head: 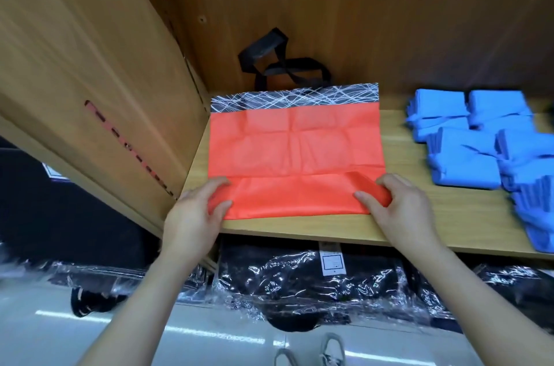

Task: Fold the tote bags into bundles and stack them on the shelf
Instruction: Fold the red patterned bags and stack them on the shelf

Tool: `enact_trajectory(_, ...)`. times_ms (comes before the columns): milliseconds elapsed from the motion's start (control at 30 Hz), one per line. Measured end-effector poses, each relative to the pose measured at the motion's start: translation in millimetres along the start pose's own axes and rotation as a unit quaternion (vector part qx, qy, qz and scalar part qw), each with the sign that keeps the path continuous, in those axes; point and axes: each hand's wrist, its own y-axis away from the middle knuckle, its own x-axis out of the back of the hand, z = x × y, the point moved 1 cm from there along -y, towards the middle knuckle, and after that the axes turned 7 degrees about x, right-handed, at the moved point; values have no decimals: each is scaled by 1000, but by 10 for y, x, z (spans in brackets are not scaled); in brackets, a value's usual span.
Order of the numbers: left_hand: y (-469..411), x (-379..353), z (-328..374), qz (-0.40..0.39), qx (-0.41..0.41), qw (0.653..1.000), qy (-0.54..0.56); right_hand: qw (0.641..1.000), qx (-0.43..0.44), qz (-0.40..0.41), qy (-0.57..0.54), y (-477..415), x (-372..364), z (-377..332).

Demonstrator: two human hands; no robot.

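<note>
Tote bag [295, 152], orange-red, spread flat on the shelf [419, 224], reaching from both hands away toward the back. Carries a black band [293, 97] with white scribbled lines along the edge farthest from the hands, and beyond that black handles [281, 65], looped and crossed over each other. Shows fold creases across the cloth.

Left hand [195, 212] at the near left corner, thumb and fingers pinching the cloth at the shelf's front edge. Right hand [401, 206] at the near right corner, thumb on top, fingers curled round a raised flap of the cloth, lifted slightly off the wood.

To the right of the right hand, well apart from the bag, blue bundles [467, 149] packed close together on the same shelf. To the left of the left hand, a tilted cardboard box [75, 65], just beside the bag's left edge. Below the hands, under the shelf, black packs [314, 284] in clear plastic, and lower still a pair of grey shoes [329, 347].
</note>
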Motion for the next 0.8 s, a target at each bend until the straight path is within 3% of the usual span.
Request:
enact_trajectory(100,8,-6,-4,-8,-46,999,-27,999,16,-4,45,-1,5,-30)
enact_trajectory(267,-16,-19,-35,-22,-45,997,-65,995,11,-57,84,-42,35,-71)
enact_trajectory(367,-15,-14,-86,-29,-69,993,-93,985,61,-64,146,-39,30,-122)
enact_trajectory(467,-24,-15,-126,-33,-140,977,-155,952,141,-167,214,-58,-22,-170)
enact_trajectory(600,-23,-8,-190,-173,-182,948,-197,931,135,-301,157,-89,58,-135)
enact_trajectory(733,-2,26,-247,-195,-192,938,-214,911,169,-344,151,-73,187,-88)
enact_trajectory(800,6,49,-274,-177,-201,940,-212,918,165,-340,121,-53,245,-53)
